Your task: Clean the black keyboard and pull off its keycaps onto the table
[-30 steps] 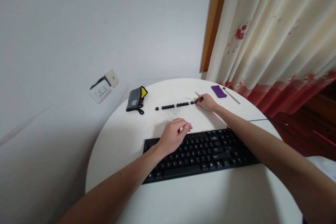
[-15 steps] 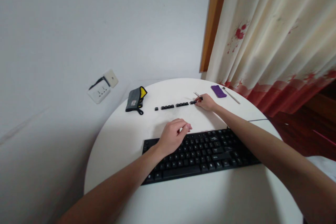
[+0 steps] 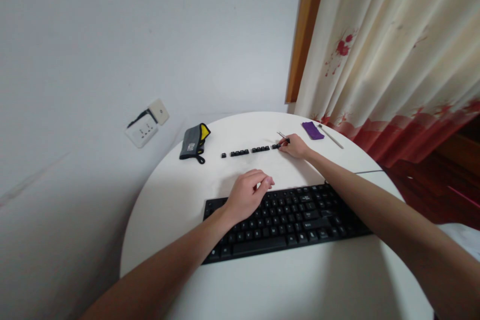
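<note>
A black keyboard lies across the white round table, partly covered by both arms. My left hand rests over its upper left part, fingers curled in, with nothing seen in them. Farther off, my right hand is closed on a keycap puller, whose thin metal wire end points up and left. The fingers of that hand also reach down to the right end of a row of black keycaps; whether they pinch a keycap is hidden. At the row's left end sits a single keycap, set apart.
A folded grey cloth with yellow lining lies at the table's back left. On the back right are a purple cloth and a thin brush. Behind stand the wall with a socket and a curtain.
</note>
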The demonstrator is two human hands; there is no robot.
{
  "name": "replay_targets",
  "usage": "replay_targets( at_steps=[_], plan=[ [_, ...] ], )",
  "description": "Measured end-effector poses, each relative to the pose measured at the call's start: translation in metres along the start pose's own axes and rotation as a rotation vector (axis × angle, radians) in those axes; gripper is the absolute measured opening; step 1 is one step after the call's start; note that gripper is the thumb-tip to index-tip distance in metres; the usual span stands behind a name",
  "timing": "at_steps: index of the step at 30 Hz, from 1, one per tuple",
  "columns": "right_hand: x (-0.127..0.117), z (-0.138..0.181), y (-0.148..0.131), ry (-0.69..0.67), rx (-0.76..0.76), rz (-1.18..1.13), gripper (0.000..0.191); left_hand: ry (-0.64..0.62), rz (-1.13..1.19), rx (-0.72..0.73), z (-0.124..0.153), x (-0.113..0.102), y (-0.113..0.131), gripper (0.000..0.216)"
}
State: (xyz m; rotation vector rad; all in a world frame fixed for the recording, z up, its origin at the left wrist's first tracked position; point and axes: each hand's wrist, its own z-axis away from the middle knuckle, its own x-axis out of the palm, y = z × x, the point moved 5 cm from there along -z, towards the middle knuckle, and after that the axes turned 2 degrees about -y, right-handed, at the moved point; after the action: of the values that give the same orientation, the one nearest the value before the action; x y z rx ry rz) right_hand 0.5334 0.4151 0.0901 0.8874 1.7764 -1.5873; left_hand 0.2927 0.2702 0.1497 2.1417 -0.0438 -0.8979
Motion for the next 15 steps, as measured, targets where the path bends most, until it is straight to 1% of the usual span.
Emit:
replay_targets(
  at_steps=[15],
  plan=[
    [0.0019, -0.0023, 0.0028, -0.006, -0.006, -0.020, 0.025, -0.011, -0.007, 0.001, 0.0012, 0.0015, -0.0028, 0.032]
  ],
)
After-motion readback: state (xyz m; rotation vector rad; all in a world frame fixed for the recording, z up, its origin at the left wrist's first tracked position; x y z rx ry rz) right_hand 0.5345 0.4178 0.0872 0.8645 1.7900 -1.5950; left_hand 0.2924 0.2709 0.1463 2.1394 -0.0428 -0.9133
